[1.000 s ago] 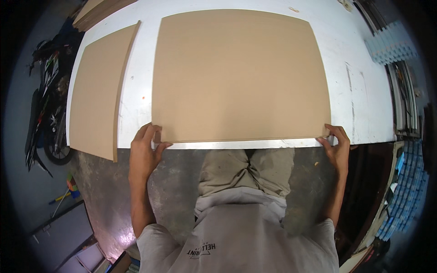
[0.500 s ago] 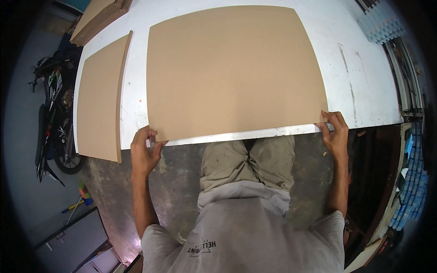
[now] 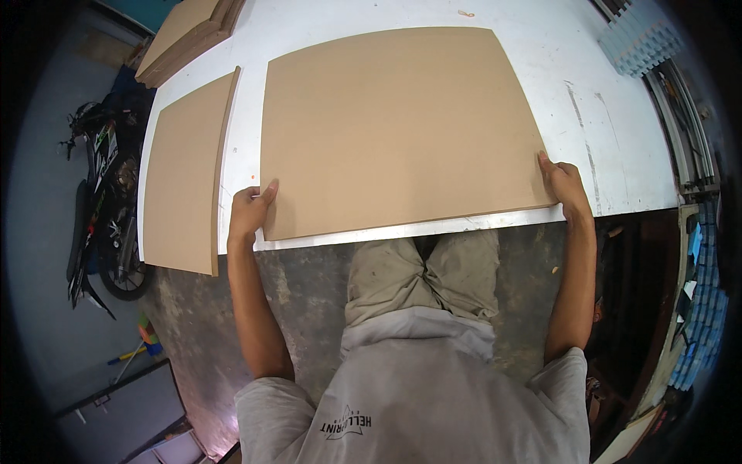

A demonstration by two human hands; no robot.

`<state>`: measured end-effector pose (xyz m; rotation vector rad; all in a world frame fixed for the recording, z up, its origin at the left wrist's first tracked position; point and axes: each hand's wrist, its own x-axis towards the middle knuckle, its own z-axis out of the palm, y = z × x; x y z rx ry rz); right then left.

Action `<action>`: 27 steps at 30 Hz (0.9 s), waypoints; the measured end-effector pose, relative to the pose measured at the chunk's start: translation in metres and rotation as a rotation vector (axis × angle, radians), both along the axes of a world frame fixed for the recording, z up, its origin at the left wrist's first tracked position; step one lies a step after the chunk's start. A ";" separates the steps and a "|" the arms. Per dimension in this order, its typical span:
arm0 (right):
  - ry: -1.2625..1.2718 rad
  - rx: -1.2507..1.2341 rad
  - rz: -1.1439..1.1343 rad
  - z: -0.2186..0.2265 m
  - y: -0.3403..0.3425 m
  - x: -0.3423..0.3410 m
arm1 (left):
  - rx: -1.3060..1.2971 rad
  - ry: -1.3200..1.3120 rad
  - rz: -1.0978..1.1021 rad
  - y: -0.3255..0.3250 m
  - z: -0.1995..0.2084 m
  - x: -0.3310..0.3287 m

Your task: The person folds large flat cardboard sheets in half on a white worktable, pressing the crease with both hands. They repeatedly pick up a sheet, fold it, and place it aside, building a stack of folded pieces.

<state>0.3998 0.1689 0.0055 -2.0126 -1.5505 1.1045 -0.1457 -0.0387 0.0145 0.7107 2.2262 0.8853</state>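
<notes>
A large flat brown board (image 3: 402,131) lies on the white table (image 3: 576,147) in front of me, its near edge close to the table's front edge. My left hand (image 3: 251,211) grips its left side near the front corner, thumb on the top face and fingers curled at the side. At the opposite side my right hand (image 3: 566,185) holds the right edge near the front corner, its thumb also on top. The fingertips under or behind the edges are hidden.
To the left lies another brown board or stack (image 3: 185,174), its front jutting past the table edge. A thicker brown stack (image 3: 189,39) stands at the far left. Ribbed light-blue pieces (image 3: 638,39) sit far right. A motorcycle (image 3: 112,201) stands left of the table.
Both hands have shifted from the front corners to the sides of the board, thumbs now on top. The board's front edge shows more thickness. My view has moved slightly.
</notes>
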 end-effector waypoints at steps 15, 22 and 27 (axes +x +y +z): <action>0.009 0.035 -0.045 0.021 -0.005 -0.013 | 0.169 -0.529 -0.007 0.007 0.005 -0.018; 0.076 -0.015 -0.083 0.010 -0.006 -0.011 | 0.171 -0.546 0.049 0.016 0.007 -0.005; 0.222 -0.038 -0.132 0.012 0.015 0.007 | 0.107 -0.420 -0.092 0.024 0.013 -0.004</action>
